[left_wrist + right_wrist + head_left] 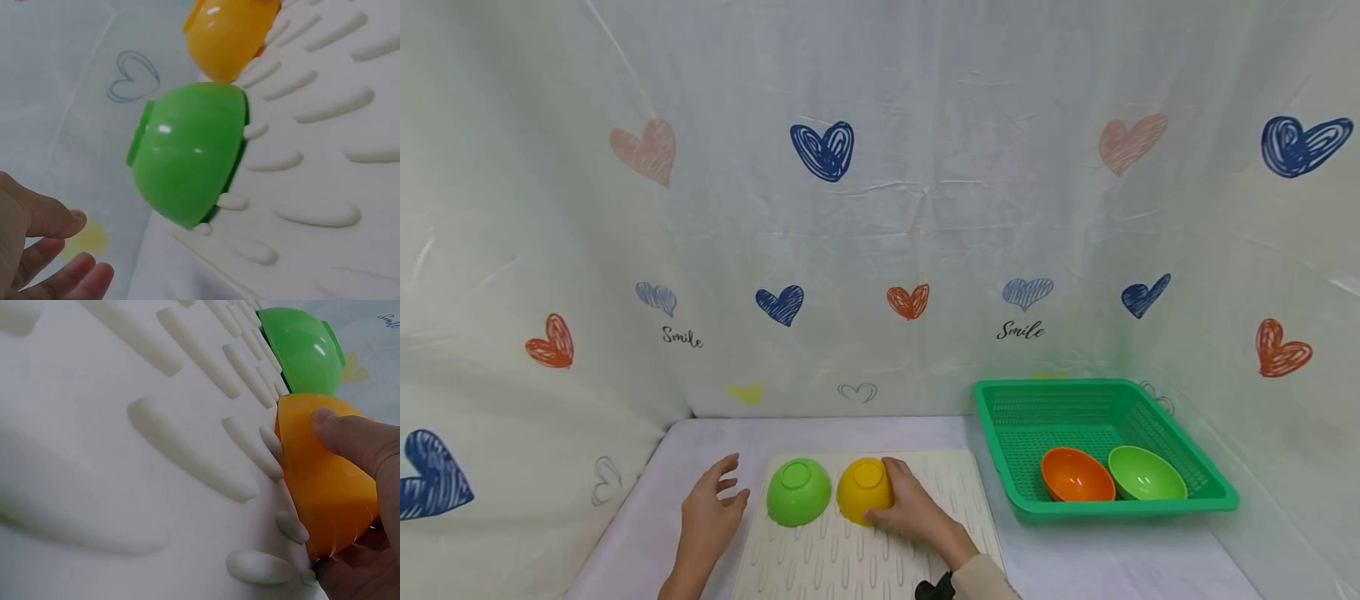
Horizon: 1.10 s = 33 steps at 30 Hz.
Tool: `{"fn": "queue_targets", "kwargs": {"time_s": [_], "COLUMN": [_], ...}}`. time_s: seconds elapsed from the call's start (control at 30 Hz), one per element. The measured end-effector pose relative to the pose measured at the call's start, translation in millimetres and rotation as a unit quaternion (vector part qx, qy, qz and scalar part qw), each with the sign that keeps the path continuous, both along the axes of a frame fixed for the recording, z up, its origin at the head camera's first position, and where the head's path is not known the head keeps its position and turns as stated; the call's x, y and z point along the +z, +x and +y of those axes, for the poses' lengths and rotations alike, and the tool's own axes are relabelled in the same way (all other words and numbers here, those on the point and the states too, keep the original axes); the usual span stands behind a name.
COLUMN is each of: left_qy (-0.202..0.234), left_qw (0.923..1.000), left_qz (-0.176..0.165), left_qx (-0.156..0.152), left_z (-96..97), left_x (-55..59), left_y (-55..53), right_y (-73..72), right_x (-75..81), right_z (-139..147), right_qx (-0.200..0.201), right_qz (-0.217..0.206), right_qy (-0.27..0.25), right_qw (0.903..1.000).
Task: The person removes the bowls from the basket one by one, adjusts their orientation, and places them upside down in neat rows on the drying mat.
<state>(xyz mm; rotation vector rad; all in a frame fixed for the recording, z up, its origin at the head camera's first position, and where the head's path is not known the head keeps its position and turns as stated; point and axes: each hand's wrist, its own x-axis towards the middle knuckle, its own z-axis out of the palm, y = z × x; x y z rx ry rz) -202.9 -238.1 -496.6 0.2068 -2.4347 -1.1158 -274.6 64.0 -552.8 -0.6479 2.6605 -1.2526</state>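
A green bowl (798, 492) lies upside down on a white ridged drying mat (820, 567). Beside it, to the right, is a yellow bowl (859, 493), also bottom up. My right hand (912, 506) grips the yellow bowl from its right side, thumb toward the front and fingers behind; in the right wrist view the thumb presses on the wall of that bowl (325, 481) close over the mat. My left hand (711, 514) is held left of the green bowl with its fingers apart and nothing in them; the left wrist view shows a gap between it and the bowl (190, 150).
At the right stands a green plastic basket (1022, 506) with perforated walls. Inside it an orange bowl (1077, 475) and a light green bowl (1146, 473) lean side by side. A pale cloth covers the table (1060, 558). A curtain with hearts (865, 233) hangs behind.
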Motion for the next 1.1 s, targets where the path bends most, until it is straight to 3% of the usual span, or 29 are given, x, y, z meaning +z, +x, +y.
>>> {"fn": "queue_targets", "kwargs": {"time_s": [0.2, 0.4, 0.57, 0.73, 0.9, 1.0, 1.1], "left_qy": [-0.010, -0.049, -0.063, -0.085, -0.099, -0.090, -0.074], "left_qw": [0.9955, 0.9903, 0.9823, 0.9731, 0.9614, 0.9522, 0.9500], "left_qz": [-0.094, -0.129, -0.177, -0.214, -0.257, -0.292, -0.303], "left_qx": [0.012, 0.015, -0.001, 0.005, 0.009, 0.007, 0.005], "left_z": [-2.6, -2.1, -2.1, 0.0, 3.2, 2.3, 1.4], "left_x": [-19.3, -27.0, -30.3, -30.3, -25.6, -22.9, -21.6], "left_y": [-3.3, -2.5, -2.7, -0.2, -6.0, -9.3, -11.2], "right_y": [-0.9, -1.9, -1.1, 1.2, 2.0, 1.0, -1.7], "right_x": [1.0, 1.7, 2.1, 2.9, 7.7, 13.3, 24.7], "right_z": [0.7, -0.5, -1.2, -1.9, 0.0, 2.4, 8.2], "right_qx": [0.003, 0.002, 0.001, -0.002, 0.000, 0.010, 0.015], "right_qz": [-0.001, -0.010, -0.008, -0.007, -0.005, -0.001, 0.015], "right_qy": [-0.001, 0.001, -0.001, 0.009, 0.021, 0.035, 0.052], "right_qw": [1.0000, 0.9999, 1.0000, 0.9999, 0.9998, 0.9993, 0.9984]}}
